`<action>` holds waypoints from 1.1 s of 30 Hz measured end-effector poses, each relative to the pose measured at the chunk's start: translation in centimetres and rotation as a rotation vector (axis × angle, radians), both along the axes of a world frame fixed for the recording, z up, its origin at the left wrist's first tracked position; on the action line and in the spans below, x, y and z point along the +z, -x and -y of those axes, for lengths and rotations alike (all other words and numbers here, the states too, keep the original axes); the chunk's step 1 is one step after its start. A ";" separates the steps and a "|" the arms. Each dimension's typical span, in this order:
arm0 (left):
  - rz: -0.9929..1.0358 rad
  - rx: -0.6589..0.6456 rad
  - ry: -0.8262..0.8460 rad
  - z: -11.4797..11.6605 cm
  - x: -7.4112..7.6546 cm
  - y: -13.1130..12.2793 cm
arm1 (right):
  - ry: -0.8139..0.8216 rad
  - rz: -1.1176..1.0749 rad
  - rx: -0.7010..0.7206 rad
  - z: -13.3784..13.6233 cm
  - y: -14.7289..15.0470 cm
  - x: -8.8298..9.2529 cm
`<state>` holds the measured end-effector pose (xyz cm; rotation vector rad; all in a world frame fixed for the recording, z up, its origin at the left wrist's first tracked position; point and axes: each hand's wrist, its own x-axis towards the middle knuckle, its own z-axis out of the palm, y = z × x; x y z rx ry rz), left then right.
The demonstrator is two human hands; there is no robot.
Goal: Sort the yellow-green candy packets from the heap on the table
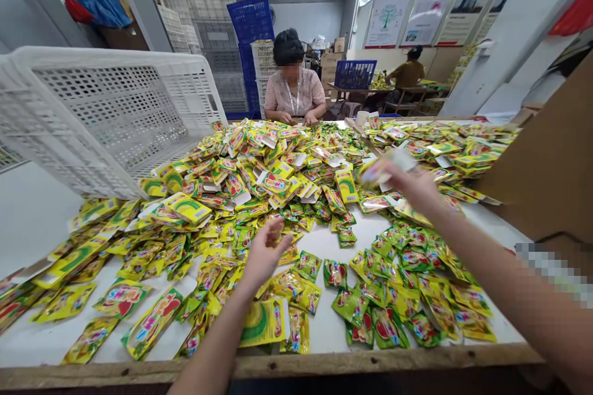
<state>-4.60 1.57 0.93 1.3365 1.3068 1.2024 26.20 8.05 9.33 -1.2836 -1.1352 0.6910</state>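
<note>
My right hand (pixel 405 176) is stretched out over the far right of the table, smeared by motion, its fingers around a small yellow and white box (pixel 374 174). Nearer the middle, my left hand (pixel 266 252) hovers above yellow candy packets (pixel 290 284) with fingers loosely bent and apart, nothing in them. Between my arms lie green packets with a watermelon print (pixel 389 324). A yellow box (pixel 264 322) rests beside my left forearm. Beyond both hands rises a heap of small printed boxes (pixel 278 182), several with white flaps open.
A white plastic crate (pixel 120 111) lies tipped on its side at the left, boxes at its mouth. A brown carton (pixel 546 154) stands at the right. Across the table sits a person (pixel 295 89); another person (pixel 408 74) is farther back. A wooden strip (pixel 324 363) edges the table.
</note>
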 end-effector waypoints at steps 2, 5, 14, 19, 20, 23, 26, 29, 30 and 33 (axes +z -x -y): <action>0.085 0.188 -0.031 -0.8 0.3 1.1 | -0.050 0.047 -0.150 -2.4 -3.3 3.1; 0.170 0.354 -0.079 -1.4 0.5 2.1 | -0.036 0.269 -0.157 -2.9 -2.8 2.6; 0.073 0.503 -0.214 -2.2 -0.3 2.9 | 0.261 0.809 0.420 -0.8 14.9 -10.9; -0.177 0.441 -0.269 -2.0 0.0 3.7 | 0.358 0.836 0.411 -2.2 15.2 -10.3; -0.242 0.358 -0.273 -1.7 0.0 3.3 | 0.372 0.816 0.420 -2.2 14.8 -10.1; -0.485 -0.024 -0.249 -0.3 -0.3 0.6 | 0.403 0.694 0.440 -1.6 13.2 -9.8; -0.864 -0.256 -0.165 1.0 -0.9 -3.1 | 0.448 0.481 0.451 -0.7 11.6 -9.3; -1.132 -0.274 -0.080 1.6 -1.3 -5.7 | 0.487 0.232 0.470 0.6 10.7 -8.8; -1.154 -0.283 -0.057 1.7 -1.3 -6.2 | 0.493 0.168 0.478 1.2 10.5 -8.7; -1.137 -0.313 -0.011 2.0 -1.3 -6.4 | 0.479 -0.091 0.506 2.8 10.4 -8.4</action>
